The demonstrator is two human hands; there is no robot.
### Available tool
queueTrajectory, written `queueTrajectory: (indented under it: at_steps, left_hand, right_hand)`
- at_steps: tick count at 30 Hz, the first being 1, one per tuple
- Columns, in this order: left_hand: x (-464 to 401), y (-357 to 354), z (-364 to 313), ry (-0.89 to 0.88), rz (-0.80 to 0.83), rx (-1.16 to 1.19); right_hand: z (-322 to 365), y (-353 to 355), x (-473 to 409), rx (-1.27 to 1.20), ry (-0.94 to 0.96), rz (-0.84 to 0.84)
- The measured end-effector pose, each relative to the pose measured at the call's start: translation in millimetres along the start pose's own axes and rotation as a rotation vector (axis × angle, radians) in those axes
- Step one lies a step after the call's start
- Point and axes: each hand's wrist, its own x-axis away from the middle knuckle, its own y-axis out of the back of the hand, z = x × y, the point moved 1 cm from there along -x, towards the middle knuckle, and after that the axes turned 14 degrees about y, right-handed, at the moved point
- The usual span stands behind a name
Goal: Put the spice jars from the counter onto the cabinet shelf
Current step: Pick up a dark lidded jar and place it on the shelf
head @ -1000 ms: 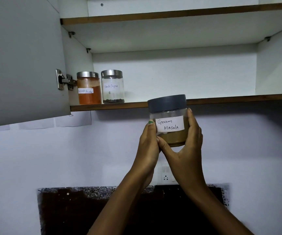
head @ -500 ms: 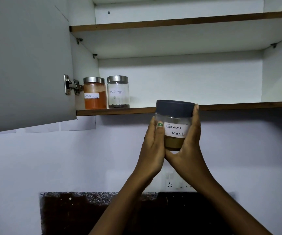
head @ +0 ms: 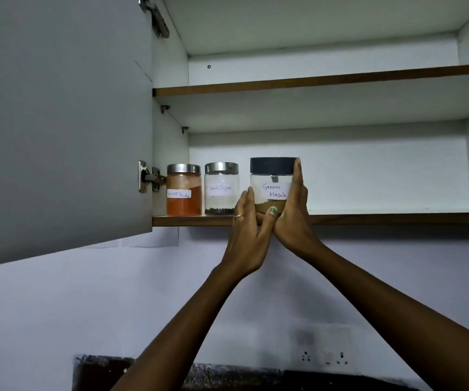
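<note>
On the lower cabinet shelf (head: pixel 368 218), left end: Garam Masala jar (head: pixel 273 185) at the front edge, both hands clasping it, left hand (head: pixel 248 235) and right hand (head: pixel 295 213); seated or not, cannot tell. Count: three jars, including red chilli powder jar (head: pixel 184 190) and black pepper jar (head: pixel 221 188), both placed. Counter unseen; remainder unknown.

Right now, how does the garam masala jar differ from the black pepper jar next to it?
The garam masala jar has a dark grey lid; the black pepper jar has a shiny metal one. The garam masala jar looks wider and holds brown powder, while the black pepper jar shows only a thin dark layer at the bottom. Both hands, left hand and right hand, hold the garam masala jar; nothing touches the black pepper jar. Both are clear, upright and carry handwritten white labels.
</note>
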Motion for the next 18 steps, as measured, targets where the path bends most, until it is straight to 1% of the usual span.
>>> queueTrajectory:
  at_steps: [2,4,8,13,18]
  left_hand:
    - [-2.8,-2.1,11.8,0.004,0.050,-0.070]
    - [-7.0,-3.3,22.9,0.018,0.074,-0.160]
    - [-18.9,-0.8,35.5,0.000,0.024,-0.343]
    - [-25.8,-5.8,40.0,0.025,0.003,-0.427]
    - [-34.4,-2.9,37.7,0.093,0.039,-0.566]
  right_hand:
    - [-8.6,-8.5,-3.8,0.058,-0.008,0.050]
    - [-14.8,-17.2,-5.2,0.171,-0.002,0.084]
    - [-20.7,-30.2,-4.9,0.361,0.004,0.072]
    - [-27.8,-37.9,-3.2,0.476,-0.029,0.119]
    - [-34.4,-40.4,2.2,0.572,0.003,0.157]
